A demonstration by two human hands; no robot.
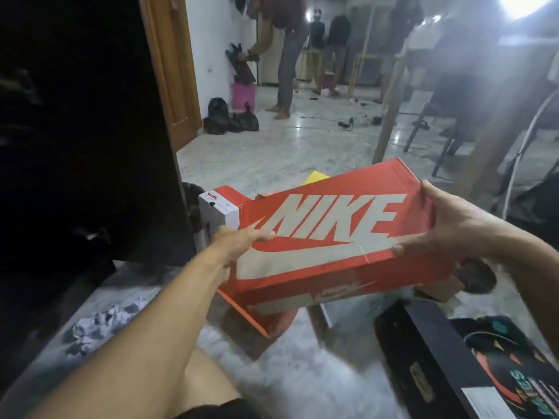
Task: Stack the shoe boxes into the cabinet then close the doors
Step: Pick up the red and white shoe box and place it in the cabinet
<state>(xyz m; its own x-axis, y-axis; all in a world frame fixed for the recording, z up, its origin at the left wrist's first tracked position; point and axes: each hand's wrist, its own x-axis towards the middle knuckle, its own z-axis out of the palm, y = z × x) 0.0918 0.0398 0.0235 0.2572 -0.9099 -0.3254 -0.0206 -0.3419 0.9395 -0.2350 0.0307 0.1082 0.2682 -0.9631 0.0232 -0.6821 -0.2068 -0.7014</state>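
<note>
A: Cabinet first, biggest thing: dark, its inside unreadable, standing left of the red Nike box. Can't tell shelves or the doors.

B: And the box?

A: Held up off the marble floor, tilted, lid facing the wearer, far-right corner highest. Left hand clamped on its left end, thumb on the lid. Right hand clamped on the right end, fingers wrapped over the edge.

B: How does it handle?

A: Stiff cardboard, smooth print, likely light. Lid looks like it only sits on, so squeezing the ends seems the safe hold; I'd judge gripping the lid alone risks the base dropping out.

B: Room to move?

A: Open floor beyond the box, toward the standing people. Tight below it: another orange box directly under, a black box lower right. White-and-red box just behind its left end, between it and the cabinet.

B: Hazards?

A: The cabinet's upright edge left of the box; corners could clip it swinging in. Crumpled cloth on the floor lower left.
</note>
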